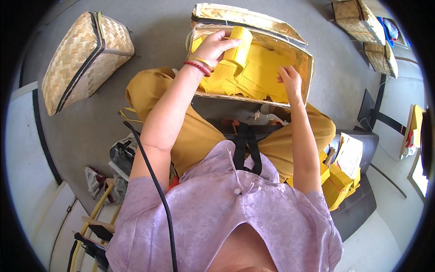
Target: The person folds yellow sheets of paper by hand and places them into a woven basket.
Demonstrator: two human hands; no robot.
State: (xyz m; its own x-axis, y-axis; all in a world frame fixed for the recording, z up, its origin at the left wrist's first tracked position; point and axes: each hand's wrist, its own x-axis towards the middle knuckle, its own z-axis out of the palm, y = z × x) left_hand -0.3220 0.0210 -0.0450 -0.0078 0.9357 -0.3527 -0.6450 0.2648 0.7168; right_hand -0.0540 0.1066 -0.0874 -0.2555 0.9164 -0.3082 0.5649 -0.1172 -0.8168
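Note:
An open woven bamboo basket (pixel 251 99) stands in front of my knees, its inside strewn with loose yellow paper sheets (pixel 261 74). Above its left part, my left hand (pixel 214 47) grips a thick, curved stack of yellow paper (pixel 240 47), thumb on the near face. Over the right part of the basket is my right hand (pixel 289 79), its fingers curled; whether a sheet is between them cannot be told. The woven lid (pixel 244 20) lies against the basket's far side.
A closed woven basket (pixel 88 61) stands on the floor at left, and more baskets (pixel 360 20) are at the upper right. Bundles of yellow paper (pixel 336 183) lie on a dark padded seat (pixel 353 207) beside me. Plastic bags (pixel 97 182) lie at left near a yellow-framed rack (pixel 98 204).

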